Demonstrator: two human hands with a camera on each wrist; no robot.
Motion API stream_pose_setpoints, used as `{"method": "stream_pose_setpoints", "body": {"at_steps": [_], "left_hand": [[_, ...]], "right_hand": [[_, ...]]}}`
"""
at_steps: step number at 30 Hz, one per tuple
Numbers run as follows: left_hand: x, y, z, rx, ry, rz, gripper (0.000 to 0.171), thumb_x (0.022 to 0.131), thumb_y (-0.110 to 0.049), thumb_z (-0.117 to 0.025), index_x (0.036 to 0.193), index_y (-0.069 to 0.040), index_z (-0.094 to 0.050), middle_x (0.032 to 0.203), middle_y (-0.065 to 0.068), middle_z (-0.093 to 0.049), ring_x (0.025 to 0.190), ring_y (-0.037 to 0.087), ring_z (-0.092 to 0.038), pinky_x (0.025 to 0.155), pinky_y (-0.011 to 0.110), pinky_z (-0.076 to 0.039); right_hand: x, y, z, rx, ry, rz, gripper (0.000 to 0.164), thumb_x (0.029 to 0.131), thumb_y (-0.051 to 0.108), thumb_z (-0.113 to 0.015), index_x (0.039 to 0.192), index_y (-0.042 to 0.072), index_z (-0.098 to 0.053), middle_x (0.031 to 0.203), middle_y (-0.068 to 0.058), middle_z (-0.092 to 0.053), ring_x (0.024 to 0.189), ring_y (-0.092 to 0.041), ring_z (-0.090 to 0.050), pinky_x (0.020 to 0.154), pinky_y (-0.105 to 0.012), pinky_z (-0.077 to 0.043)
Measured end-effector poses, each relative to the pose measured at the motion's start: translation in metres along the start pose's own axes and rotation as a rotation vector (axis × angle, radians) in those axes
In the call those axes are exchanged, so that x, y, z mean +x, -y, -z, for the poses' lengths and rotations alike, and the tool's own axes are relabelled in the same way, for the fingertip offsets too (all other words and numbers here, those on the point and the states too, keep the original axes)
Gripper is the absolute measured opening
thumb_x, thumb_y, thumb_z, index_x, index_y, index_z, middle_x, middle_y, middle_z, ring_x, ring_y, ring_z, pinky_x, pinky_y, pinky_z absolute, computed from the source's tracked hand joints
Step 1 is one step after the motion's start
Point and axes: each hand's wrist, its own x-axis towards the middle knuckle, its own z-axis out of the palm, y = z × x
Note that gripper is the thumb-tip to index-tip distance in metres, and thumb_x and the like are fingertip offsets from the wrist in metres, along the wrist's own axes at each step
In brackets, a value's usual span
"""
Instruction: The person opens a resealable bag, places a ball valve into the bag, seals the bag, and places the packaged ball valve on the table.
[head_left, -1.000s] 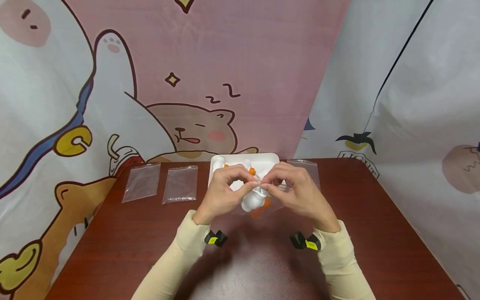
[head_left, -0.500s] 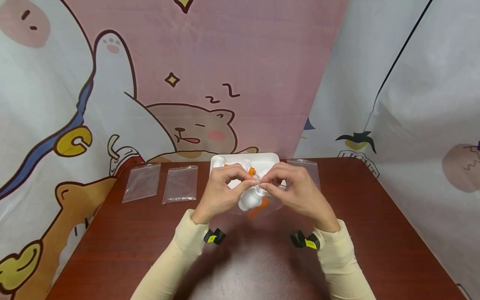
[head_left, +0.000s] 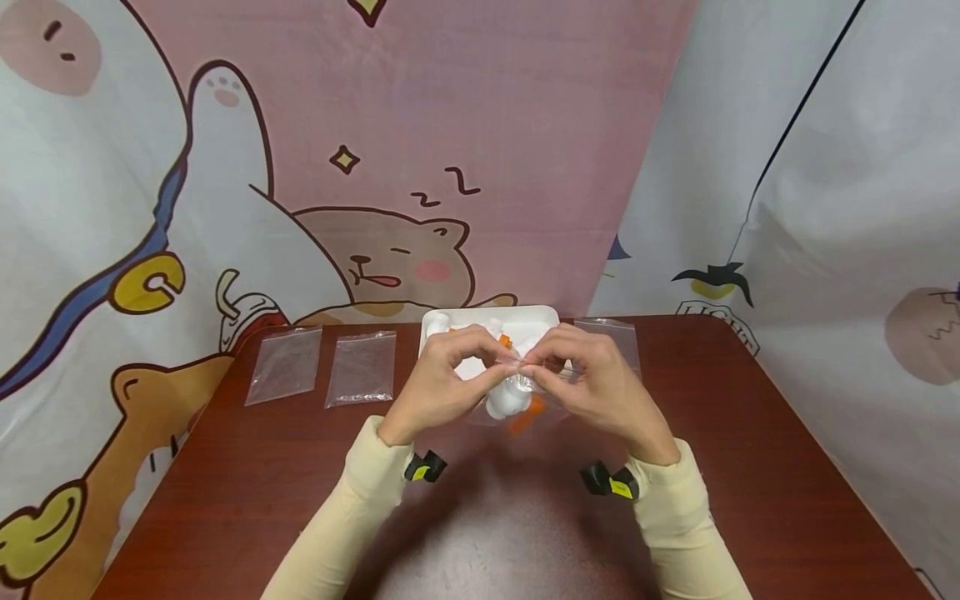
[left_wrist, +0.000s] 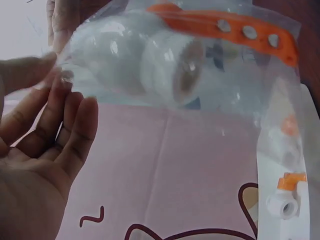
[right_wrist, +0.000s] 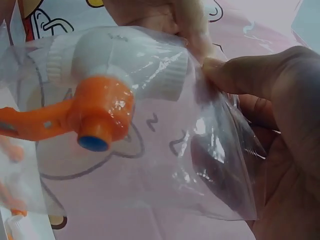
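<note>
A clear zip bag (right_wrist: 160, 195) hangs between my two hands, held by its upper edge. Inside it lies a white plastic ball valve (right_wrist: 107, 55) with a long orange lever (left_wrist: 220, 29); in the head view the valve's white body (head_left: 508, 402) shows below the fingers. My left hand (head_left: 448, 383) pinches the bag's edge between thumb and index finger. Close beside it, almost fingertip to fingertip, my right hand (head_left: 600, 387) pinches the same edge. In the left wrist view the right hand is mostly hidden behind the bag.
Behind the hands stands a white tray (head_left: 517, 313) holding more white and orange valves (left_wrist: 286, 202). Two flat clear bags (head_left: 285, 364) lie on the brown table (head_left: 247, 500) at the left. Another clear bag (head_left: 617, 335) lies right of the tray, partly behind the right hand.
The bagged valve has swung slightly left and then back right. My left wrist has shifted a little to the left; both hands keep their pinch on the bag's edge.
</note>
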Motion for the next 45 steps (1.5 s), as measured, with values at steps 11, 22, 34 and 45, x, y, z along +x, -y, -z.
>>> {"method": "stream_pose_setpoints", "body": {"at_steps": [11, 22, 34, 45], "left_hand": [[0.0001, -0.0017, -0.0046, -0.008, -0.068, 0.029, 0.008, 0.086, -0.004, -0.081, 0.085, -0.011, -0.079, 0.079, 0.002, -0.074, 0.074, 0.012, -0.066, 0.074, 0.03, -0.055], [-0.001, -0.0008, -0.003, 0.027, -0.069, 0.054, 0.007, 0.086, -0.005, -0.081, 0.082, -0.011, -0.078, 0.08, 0.001, -0.074, 0.076, 0.011, -0.067, 0.074, 0.026, -0.055], [0.0004, -0.0033, -0.0042, 0.006, -0.035, 0.076, 0.004, 0.087, -0.01, -0.081, 0.089, -0.006, -0.08, 0.084, 0.001, -0.075, 0.08, 0.012, -0.068, 0.078, 0.026, -0.056], [0.0014, -0.0018, -0.0071, -0.009, -0.052, 0.055, 0.004, 0.086, -0.005, -0.082, 0.086, -0.008, -0.079, 0.079, 0.002, -0.073, 0.075, 0.011, -0.066, 0.073, 0.026, -0.055]], "right_hand": [[0.0004, -0.001, 0.0004, -0.032, 0.001, 0.003, 0.017, 0.088, 0.008, -0.08, 0.094, 0.023, -0.076, 0.087, 0.013, -0.065, 0.079, -0.008, -0.056, 0.065, -0.025, -0.046], [0.0024, -0.0026, 0.0, -0.043, 0.004, 0.043, 0.015, 0.086, 0.004, -0.08, 0.092, 0.018, -0.078, 0.087, 0.011, -0.069, 0.079, -0.007, -0.057, 0.066, -0.022, -0.048], [0.0006, -0.0014, 0.0017, -0.019, 0.005, 0.008, 0.018, 0.086, 0.004, -0.08, 0.089, 0.021, -0.074, 0.083, 0.012, -0.064, 0.078, -0.007, -0.056, 0.067, -0.022, -0.046], [0.0006, -0.0012, 0.0014, -0.008, -0.021, 0.033, 0.018, 0.086, 0.004, -0.079, 0.089, 0.021, -0.075, 0.083, 0.013, -0.066, 0.079, -0.006, -0.056, 0.068, -0.024, -0.046]]}}
